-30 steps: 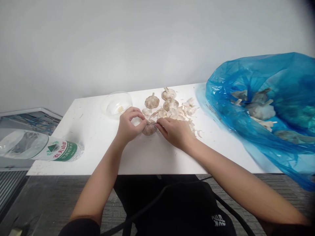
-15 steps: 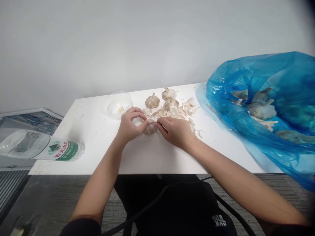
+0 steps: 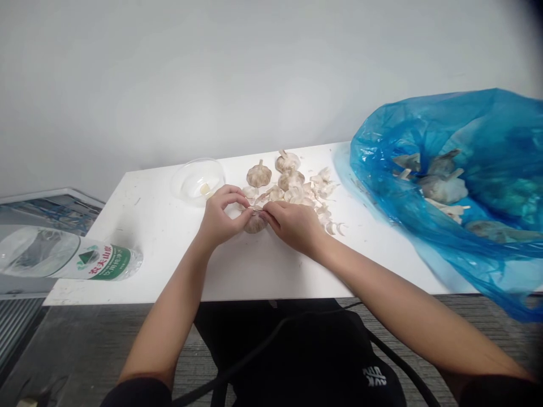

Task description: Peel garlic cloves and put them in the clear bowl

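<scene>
Both hands meet over the middle of the white table, thumb and fingers pinched. Between the fingertips of my left hand (image 3: 223,216) and my right hand (image 3: 294,224) is a small, thin brownish piece of garlic (image 3: 257,210), mostly hidden by the fingers. Just below it a garlic bulb (image 3: 255,224) rests on the table, partly covered by the fingertips. Behind the hands stand more bulbs, one garlic bulb (image 3: 259,174) upright with its stem up. Loose garlic skins (image 3: 302,194) lie heaped beyond my right hand.
A clear bowl (image 3: 181,185) with a pale peeled clove (image 3: 204,189) stands at the back left. A water bottle (image 3: 102,261) stands at the left edge. On the right, an open blue plastic bag (image 3: 384,175) holds several garlic bulbs. A wall rises behind the table (image 3: 254,277).
The whole view has shifted slightly, so things appear a little further left. Both hands keep their pinch on the small piece, with barely any movement against the table.
</scene>
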`<state>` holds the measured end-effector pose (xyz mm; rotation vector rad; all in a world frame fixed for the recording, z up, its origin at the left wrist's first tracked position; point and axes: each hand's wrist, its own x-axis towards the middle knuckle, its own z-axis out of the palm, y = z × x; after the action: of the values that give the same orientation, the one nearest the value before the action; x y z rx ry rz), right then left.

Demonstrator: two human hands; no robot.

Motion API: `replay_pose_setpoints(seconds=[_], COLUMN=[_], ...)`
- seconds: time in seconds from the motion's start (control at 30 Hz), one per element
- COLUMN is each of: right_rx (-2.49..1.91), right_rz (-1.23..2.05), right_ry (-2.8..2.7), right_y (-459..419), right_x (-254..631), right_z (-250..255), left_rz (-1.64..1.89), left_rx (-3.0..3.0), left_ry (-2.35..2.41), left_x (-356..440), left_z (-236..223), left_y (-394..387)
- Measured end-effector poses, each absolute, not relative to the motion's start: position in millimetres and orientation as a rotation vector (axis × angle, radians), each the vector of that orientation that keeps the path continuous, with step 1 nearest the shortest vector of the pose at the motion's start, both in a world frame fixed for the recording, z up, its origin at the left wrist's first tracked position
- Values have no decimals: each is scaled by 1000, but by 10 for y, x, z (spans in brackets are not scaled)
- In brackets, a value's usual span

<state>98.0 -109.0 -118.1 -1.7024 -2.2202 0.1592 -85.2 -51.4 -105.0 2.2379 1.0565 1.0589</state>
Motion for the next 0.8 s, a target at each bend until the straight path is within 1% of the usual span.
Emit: replay_pose_setpoints(seconds=[0.17, 0.33, 0.8], right_rx=[-1626, -1600, -1611], right_rz=[63, 50, -48], right_ry=[-2311, -2286, -2288], right_y=[-977, -927, -932], right_x=[1014, 1044, 1056], right_z=[-1164, -1126, -1174], left_rz=[1060, 1071, 1079], left_rx=[2250, 2242, 2276], left_ry=[1088, 1195, 1139], left_x=[-846, -847, -836], left_z=[-1050, -1104, -1081], left_y=[-507, -479, -498])
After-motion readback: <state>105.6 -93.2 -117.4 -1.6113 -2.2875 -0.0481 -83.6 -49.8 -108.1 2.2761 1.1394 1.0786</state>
